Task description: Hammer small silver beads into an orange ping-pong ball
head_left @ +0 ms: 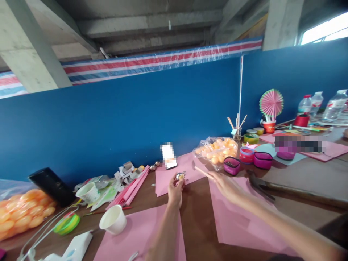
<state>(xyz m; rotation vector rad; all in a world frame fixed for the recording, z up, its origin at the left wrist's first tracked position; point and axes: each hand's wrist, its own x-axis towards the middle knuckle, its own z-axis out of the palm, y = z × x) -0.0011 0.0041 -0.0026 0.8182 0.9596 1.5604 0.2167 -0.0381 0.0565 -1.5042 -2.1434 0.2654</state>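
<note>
My left hand is closed in a pinch around a shiny silver ball, with a small yellowish bit at the fingertips. Small metallic pieces lie just beside it on a pink sheet. To the right, my right hand grips a slim wooden-handled tool by its handle. A greyish end on the tool points left toward the ball, apart from it; its exact kind is unclear. Behind the left hand, a phone with a blurred screen leans near the blue partition.
A bag of orange balls and purple containers stand at the right. A hammer-like tool lies near my right forearm. On the left are a white cup, pink strips, green tape and another bag of orange balls.
</note>
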